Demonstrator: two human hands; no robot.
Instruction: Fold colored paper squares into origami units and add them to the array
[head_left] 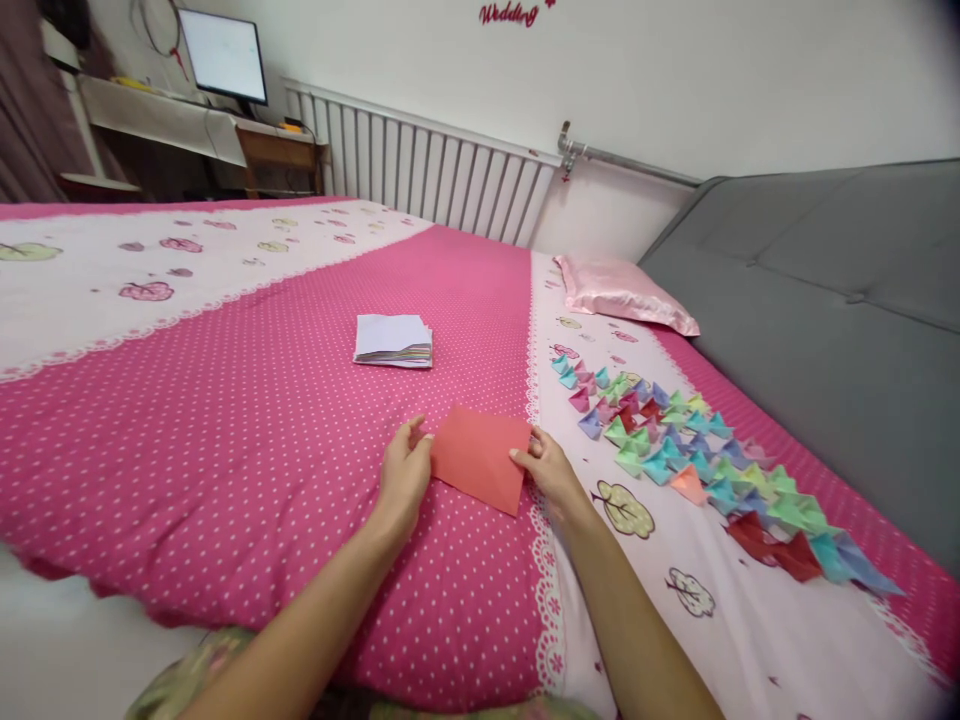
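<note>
An unfolded sheet of orange-red paper (481,455) is held just above the pink dotted bedspread, between my two hands. My left hand (406,462) pinches its left edge, thumb on top. At the opposite side, my right hand (549,466) grips the right edge with the thumb over the paper and the fingers behind. Beyond the sheet lies a stack of square paper (393,340), white on top with coloured edges showing. To the right, several small folded paper boats (675,440) in many colours stand in rows on the bed.
A pink satin pillow (622,292) rests near the grey padded headboard (817,300). Behind the bed are a white radiator (427,160) and a pipe along the wall. A desk (172,125) with a lit monitor (223,57) stands at the far left.
</note>
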